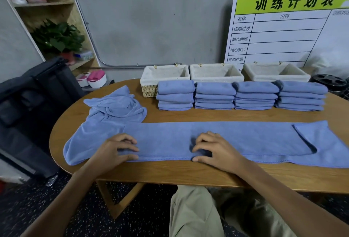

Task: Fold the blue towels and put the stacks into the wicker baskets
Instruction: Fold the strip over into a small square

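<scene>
Blue towel [217, 138], folded into a long strip, lies along the near edge of the oval wooden table [188, 174]. The left hand [113, 150] pinches its near hem with curled fingers, and the right hand [211, 150] does the same further along, bunching a little cloth under its fingertips. The strip's far right corner is turned back on itself. A crumpled blue towel [115, 108] sits on the table's left part, just behind the strip. Beyond, four stacks of folded towels [241, 95] stand side by side, and right behind them three wicker baskets [215, 73] with pale cloth liners line the table's far edge.

A grey wall rises behind. A whiteboard [283, 29] leans against it at right, its green header reading 训练计划表, with 名称 and 内容 above rows such as 静态伸展 and 核心激活. At left stand a wooden shelf [56, 4] with potted plants and a black bag [32, 101]. The floor [132, 218] is dark and speckled.
</scene>
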### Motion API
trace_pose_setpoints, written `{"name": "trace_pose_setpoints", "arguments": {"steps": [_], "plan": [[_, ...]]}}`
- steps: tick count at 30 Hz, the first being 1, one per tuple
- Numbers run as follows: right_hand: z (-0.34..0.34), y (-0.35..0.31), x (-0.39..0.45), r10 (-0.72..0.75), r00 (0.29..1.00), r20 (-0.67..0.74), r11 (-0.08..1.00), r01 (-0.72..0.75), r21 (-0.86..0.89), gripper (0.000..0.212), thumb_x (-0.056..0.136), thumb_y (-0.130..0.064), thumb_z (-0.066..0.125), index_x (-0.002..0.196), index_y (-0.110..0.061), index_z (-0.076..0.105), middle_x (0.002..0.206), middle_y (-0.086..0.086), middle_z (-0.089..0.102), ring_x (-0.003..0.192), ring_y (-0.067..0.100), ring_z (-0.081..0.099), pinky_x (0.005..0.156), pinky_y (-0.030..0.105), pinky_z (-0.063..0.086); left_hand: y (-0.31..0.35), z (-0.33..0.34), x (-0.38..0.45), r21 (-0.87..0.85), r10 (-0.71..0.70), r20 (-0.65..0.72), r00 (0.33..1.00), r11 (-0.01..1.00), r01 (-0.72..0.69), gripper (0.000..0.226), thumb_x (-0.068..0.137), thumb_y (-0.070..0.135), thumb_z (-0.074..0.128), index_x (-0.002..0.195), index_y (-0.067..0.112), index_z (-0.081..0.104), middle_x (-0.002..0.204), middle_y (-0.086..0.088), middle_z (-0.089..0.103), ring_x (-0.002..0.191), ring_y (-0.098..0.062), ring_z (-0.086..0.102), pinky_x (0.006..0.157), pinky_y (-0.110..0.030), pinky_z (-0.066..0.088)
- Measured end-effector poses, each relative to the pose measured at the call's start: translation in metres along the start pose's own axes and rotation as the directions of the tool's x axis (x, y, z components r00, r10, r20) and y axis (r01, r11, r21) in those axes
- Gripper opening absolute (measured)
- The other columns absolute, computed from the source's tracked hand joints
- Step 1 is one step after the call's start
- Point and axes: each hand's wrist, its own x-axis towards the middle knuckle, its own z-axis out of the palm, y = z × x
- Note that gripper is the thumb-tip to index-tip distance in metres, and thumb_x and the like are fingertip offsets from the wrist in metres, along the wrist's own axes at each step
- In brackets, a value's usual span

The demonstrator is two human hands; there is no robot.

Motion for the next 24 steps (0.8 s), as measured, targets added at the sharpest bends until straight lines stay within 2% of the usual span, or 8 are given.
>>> {"name": "trace_pose_setpoints", "arguments": {"steps": [4,7,10,15,18,22,24], "plan": [[0.004,-0.002,0.004,-0.028,0.999,-0.035,1.0,0.028,0.007,0.023,0.09,-0.051,0.063,0.091,-0.029,0.072,0.096,-0.015,0.056,0.091,0.009,0.054,0.084,0.023,0.038,-0.007,0.0,-0.007,0.045,0.079,-0.062,0.995,0.996,-0.076,0.042,0.081,0.069,0.062,0.09,0.032,0.08,0.108,0.021,0.064,0.105,-0.001,0.06,0.087,-0.013,0.045],[0.005,-0.003,0.004,-0.024,0.998,-0.064,1.0,0.024,0.01,0.02,0.09,-0.048,0.065,0.088,-0.03,0.072,0.094,-0.016,0.057,0.089,0.007,0.054,0.082,0.026,0.041,-0.006,0.005,-0.011,0.141,0.22,-0.106,0.97,0.969,-0.204,0.031,0.09,0.048,0.063,0.091,0.022,0.08,0.102,0.016,0.064,0.099,-0.003,0.061,0.086,-0.017,0.046],[0.005,-0.005,0.005,-0.007,0.997,-0.072,1.0,0.007,0.005,0.019,0.089,-0.047,0.065,0.087,-0.03,0.072,0.094,-0.017,0.058,0.088,0.007,0.054,0.08,0.028,0.042,-0.006,0.007,-0.01,0.194,0.296,-0.106,0.949,0.942,-0.272,0.023,0.096,0.035,0.061,0.092,0.018,0.076,0.098,0.011,0.063,0.094,-0.005,0.062,0.083,-0.025,0.048],[0.003,-0.006,0.005,-0.024,0.993,-0.113,1.0,0.025,0.009,0.02,0.093,-0.043,0.062,0.088,-0.027,0.073,0.093,-0.016,0.059,0.086,0.007,0.056,0.078,0.036,0.046,0.0,0.003,-0.008,0.23,0.297,-0.118,0.947,0.936,-0.265,0.028,0.103,0.037,0.048,0.091,0.021,0.068,0.094,0.016,0.062,0.087,-0.004,0.059,0.08,-0.032,0.044],[-0.003,-0.013,0.006,-0.065,0.981,-0.185,0.998,0.062,-0.021,0.02,0.096,-0.037,0.06,0.087,-0.023,0.072,0.092,-0.012,0.061,0.084,0.008,0.058,0.077,0.03,0.042,0.006,-0.004,-0.01,0.284,0.344,-0.163,0.925,0.914,-0.29,0.022,0.101,0.03,0.051,0.088,0.021,0.066,0.09,0.016,0.063,0.082,-0.005,0.059,0.078,-0.032,0.042],[-0.003,-0.012,-0.002,-0.153,0.986,-0.07,0.982,0.144,-0.119,0.016,0.095,-0.039,0.063,0.086,-0.027,0.071,0.091,-0.011,0.058,0.081,0.009,0.054,0.074,0.027,0.042,0.003,0.002,-0.02,0.315,0.399,-0.047,0.916,0.876,-0.366,0.019,0.098,0.028,0.059,0.083,0.02,0.066,0.088,0.013,0.061,0.078,-0.008,0.058,0.071,-0.032,0.045],[-0.003,-0.012,-0.003,-0.14,0.988,-0.062,0.985,0.133,-0.105,0.019,0.094,-0.042,0.063,0.084,-0.028,0.071,0.089,-0.012,0.058,0.08,0.007,0.052,0.074,0.025,0.042,0.002,0.002,-0.02,0.312,0.383,-0.058,0.922,0.884,-0.348,0.025,0.099,0.03,0.058,0.079,0.018,0.064,0.085,0.012,0.059,0.074,-0.008,0.056,0.068,-0.031,0.045]]}}
